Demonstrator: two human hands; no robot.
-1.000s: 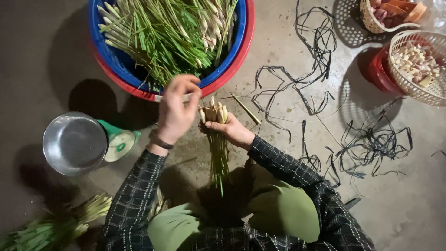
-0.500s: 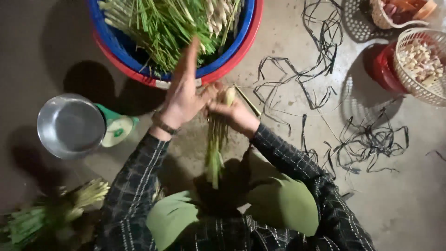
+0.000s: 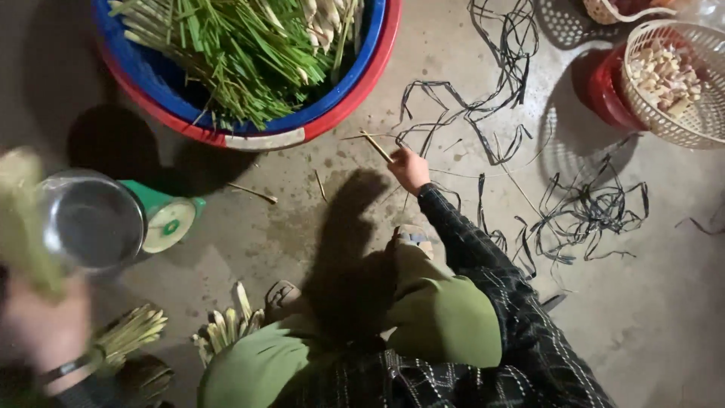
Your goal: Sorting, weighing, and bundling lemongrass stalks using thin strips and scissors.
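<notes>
So the right hand (image 3: pixel 408 168) is stretched out over the concrete floor (image 3: pixel 664 317) toward the 1 o'clock side, fingers curled together on the end of a black tie strip (image 3: pixel 423 143) from the tangle of black strips (image 3: pixel 529 151) spread between 12 and 3 o'clock. A cut stalk piece (image 3: pixel 375 146) lies just beside the knuckles. The left hand (image 3: pixel 41 329) is seen way down at 8 o'clock, badly blurred, closed around a bundle of lemongrass stalks (image 3: pixel 23 219) that is held upright beside the steel pan of a green kitchen scale (image 3: pixel 94 221).

More tied bundles (image 3: pixel 132 332) are laid at 7 o'clock by the knees, and loose lemongrass (image 3: pixel 234 53) is heaped in a blue basin (image 3: pixel 151 72) nested in a red one at 11 o'clock. White mesh baskets (image 3: pixel 680 83) of pale pieces are parked at 2 o'clock.

Handling-wise: the strip looks thin, floppy and nearly weightless, probably easiest pinched at a free end so the rest isn't dragged along. The stalks look stiff and light, best gripped low near the pale bulb ends, where the bunch is thickest.
</notes>
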